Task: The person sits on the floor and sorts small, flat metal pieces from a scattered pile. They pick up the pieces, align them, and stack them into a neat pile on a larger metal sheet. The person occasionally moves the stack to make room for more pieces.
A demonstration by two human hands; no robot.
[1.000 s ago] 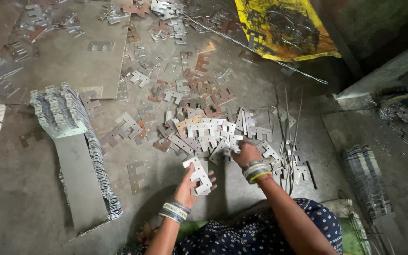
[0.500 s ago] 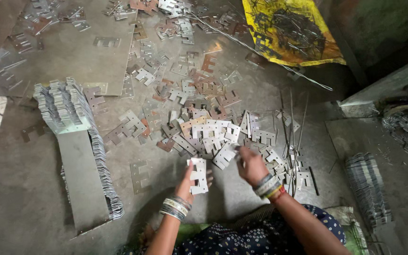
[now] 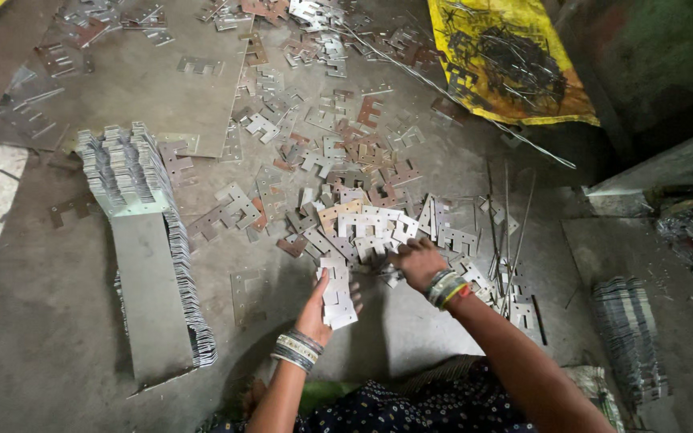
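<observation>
Left hand (image 3: 315, 309): fingers closed round a stack of stamped metal plates (image 3: 337, 290).
Right hand (image 3: 417, 261): fingers curled, pinching loose plates (image 3: 362, 228) in the floor pile.

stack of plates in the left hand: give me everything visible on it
The stack of plates is a small bundle of thin, flat, pale grey pieces that look like stamped sheet metal, with notched edges. They lie face to face, slightly fanned, long side running away from the person. The left hand grips the stack from its left side, above the concrete floor. It sits just near of the loose pile, where the right hand rests.
</observation>
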